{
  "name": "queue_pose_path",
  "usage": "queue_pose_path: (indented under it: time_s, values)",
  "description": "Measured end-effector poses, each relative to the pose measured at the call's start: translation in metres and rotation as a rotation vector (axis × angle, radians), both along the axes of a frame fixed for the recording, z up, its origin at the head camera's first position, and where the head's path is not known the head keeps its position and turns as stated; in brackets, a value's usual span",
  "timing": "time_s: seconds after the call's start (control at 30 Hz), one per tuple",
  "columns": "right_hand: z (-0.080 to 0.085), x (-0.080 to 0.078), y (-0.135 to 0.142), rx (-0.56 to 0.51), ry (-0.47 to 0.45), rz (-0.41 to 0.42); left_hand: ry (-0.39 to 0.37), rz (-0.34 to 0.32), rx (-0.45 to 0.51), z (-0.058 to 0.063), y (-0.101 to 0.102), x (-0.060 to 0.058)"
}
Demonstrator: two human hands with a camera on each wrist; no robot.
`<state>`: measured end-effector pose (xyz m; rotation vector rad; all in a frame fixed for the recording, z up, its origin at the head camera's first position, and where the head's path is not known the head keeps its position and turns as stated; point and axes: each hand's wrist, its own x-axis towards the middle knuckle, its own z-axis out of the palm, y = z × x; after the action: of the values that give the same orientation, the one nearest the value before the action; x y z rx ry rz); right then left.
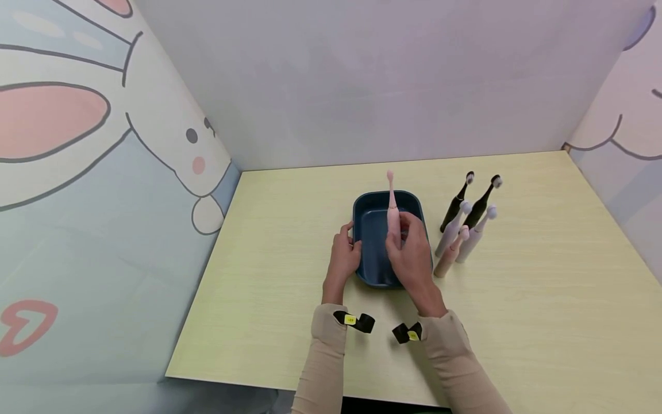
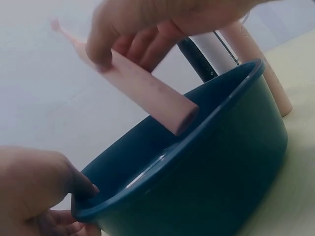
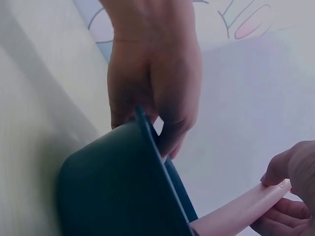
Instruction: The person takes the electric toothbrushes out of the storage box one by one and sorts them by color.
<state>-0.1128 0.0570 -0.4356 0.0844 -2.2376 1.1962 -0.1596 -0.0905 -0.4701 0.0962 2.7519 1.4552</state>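
A dark blue rectangular basin (image 1: 373, 270) stands on the table. My left hand (image 1: 345, 253) grips its left rim, thumb on the inner side and fingers outside, as the left wrist view also shows. In my right hand (image 1: 412, 251) a pink electric toothbrush (image 1: 393, 215) is pinched between thumb and fingers, over the basin, its brush head pointing to the far side. The left wrist view shows the toothbrush handle's flat bottom end (image 2: 187, 119) close above the basin's opening. Part of the handle is hidden by my right fingers.
Right of the basin several electric toothbrushes stand upright: a pink one (image 1: 449, 256), pale lilac ones (image 1: 473, 238) and black ones (image 1: 481, 206). The light wood-look table (image 1: 269, 276) meets a plain grey wall (image 1: 362, 86) at the back and a cartoon-printed wall (image 1: 103, 230) at the left.
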Motion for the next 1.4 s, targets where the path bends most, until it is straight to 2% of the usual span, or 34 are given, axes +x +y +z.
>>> queue_pose_path:
  time_s: [0.43, 0.7, 0.87, 1.23, 1.4]
  values:
    - [0.008, 0.016, 0.002, -0.055, 0.111, 0.009, -0.013, -0.003, 0.004, 0.0, 0.001, 0.0]
    - [0.012, 0.032, 0.008, -0.077, 0.237, 0.017, -0.018, 0.001, -0.006, 0.001, 0.001, 0.001]
    - [0.014, 0.044, 0.01, -0.096, 0.262, 0.003, -0.029, -0.001, -0.008, 0.0, 0.002, 0.001]
    - [0.007, 0.064, 0.021, -0.105, 0.329, -0.008, -0.049, 0.002, -0.007, 0.001, 0.003, 0.002]
    - [0.001, 0.069, 0.025, -0.119, 0.388, -0.019, -0.048, 0.0, -0.009, 0.002, 0.003, 0.003]
